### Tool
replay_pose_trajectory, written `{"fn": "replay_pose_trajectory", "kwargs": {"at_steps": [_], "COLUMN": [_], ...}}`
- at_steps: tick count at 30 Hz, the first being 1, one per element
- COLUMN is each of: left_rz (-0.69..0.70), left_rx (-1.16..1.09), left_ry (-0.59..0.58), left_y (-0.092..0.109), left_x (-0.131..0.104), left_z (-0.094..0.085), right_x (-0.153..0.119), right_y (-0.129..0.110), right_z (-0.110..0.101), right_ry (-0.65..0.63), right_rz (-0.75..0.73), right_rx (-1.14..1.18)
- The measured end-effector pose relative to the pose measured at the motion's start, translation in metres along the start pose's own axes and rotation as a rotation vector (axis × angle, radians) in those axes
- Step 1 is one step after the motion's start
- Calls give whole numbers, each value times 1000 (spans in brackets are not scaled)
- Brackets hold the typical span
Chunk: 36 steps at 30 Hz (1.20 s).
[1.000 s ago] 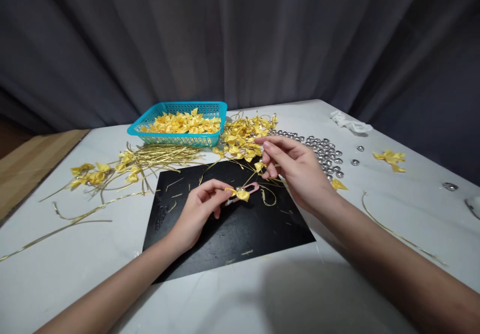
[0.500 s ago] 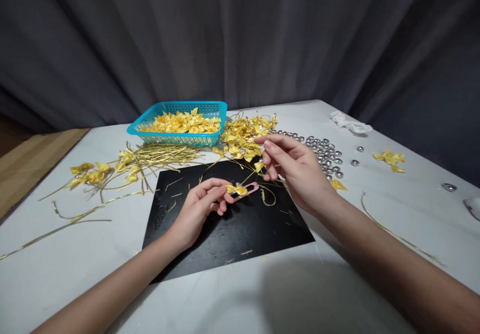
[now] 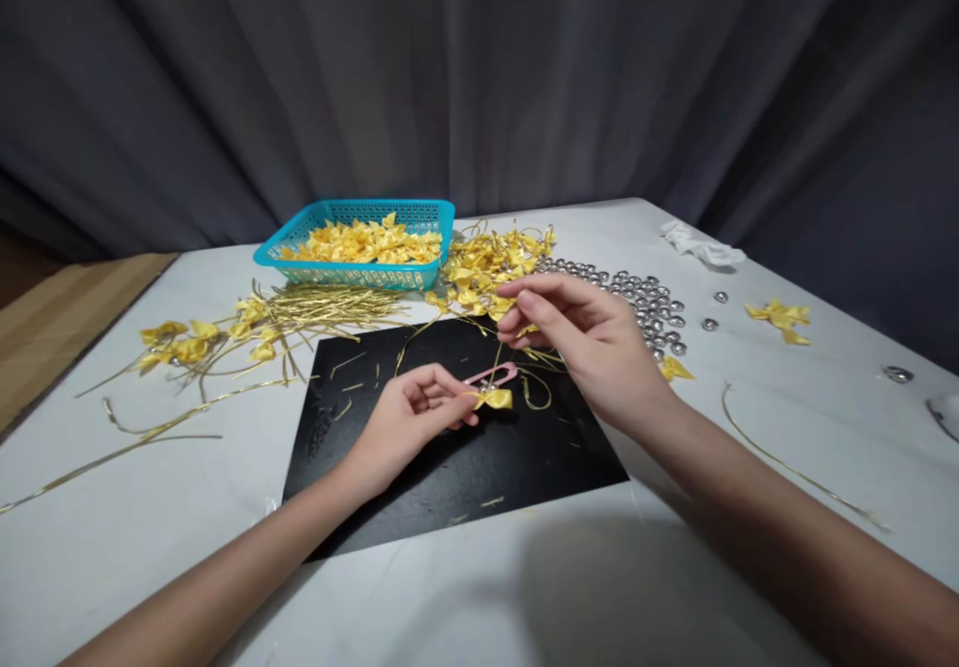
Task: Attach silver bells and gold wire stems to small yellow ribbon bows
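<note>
Between the thumb and fingers of my left hand is a small yellow ribbon bow, held over the black mat. A pink clip-like piece shows just behind the bow. A thin gold cord rises from the bow toward my right hand, which is higher and to the right. My right thumb and index finger are pinched together, apparently on the end of this cord; the exact contact is too small to see. A curled gold cord lies on the mat.
A teal basket holds yellow bows. Gold cord pieces lie before it. Yellow bows with cords are piled beside it, near silver beads. White tissue and another yellow bow are on the right.
The bow in my left hand has turned and moved slightly right and down. My right hand has shifted a little left, and the cord between the hands now stands steeper.
</note>
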<state>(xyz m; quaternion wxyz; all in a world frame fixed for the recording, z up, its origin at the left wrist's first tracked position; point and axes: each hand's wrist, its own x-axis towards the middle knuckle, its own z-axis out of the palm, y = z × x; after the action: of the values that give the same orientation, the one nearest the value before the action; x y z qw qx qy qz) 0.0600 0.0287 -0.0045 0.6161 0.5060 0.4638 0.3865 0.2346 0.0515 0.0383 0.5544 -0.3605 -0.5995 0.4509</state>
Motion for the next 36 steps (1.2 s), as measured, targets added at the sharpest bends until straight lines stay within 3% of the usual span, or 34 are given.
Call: {"fn": "replay_pose_trajectory", "kwargs": {"at_steps": [16, 21, 26, 30, 36], "left_rz": [-15, -39, -21, -19, 6], "left_rx": [4, -99, -206, -263, -284], "left_ry": [-41, -39, -90, -132, -172], "left_y": [3, 3, 1, 0, -6], "left_x": [1, 3, 2, 1, 3], "left_z": [-2, -7, -9, -11, -13], "right_x": [-7, -8, -16, -25, -33], "right_y": [-7, 5, 34, 47, 43], "right_z": [3, 6, 14, 26, 37], "right_ry": [-177, -25, 155, 167, 114], "right_rz": [110, 201, 220, 243, 303], "right_rx": [109, 159, -12, -54, -70]}}
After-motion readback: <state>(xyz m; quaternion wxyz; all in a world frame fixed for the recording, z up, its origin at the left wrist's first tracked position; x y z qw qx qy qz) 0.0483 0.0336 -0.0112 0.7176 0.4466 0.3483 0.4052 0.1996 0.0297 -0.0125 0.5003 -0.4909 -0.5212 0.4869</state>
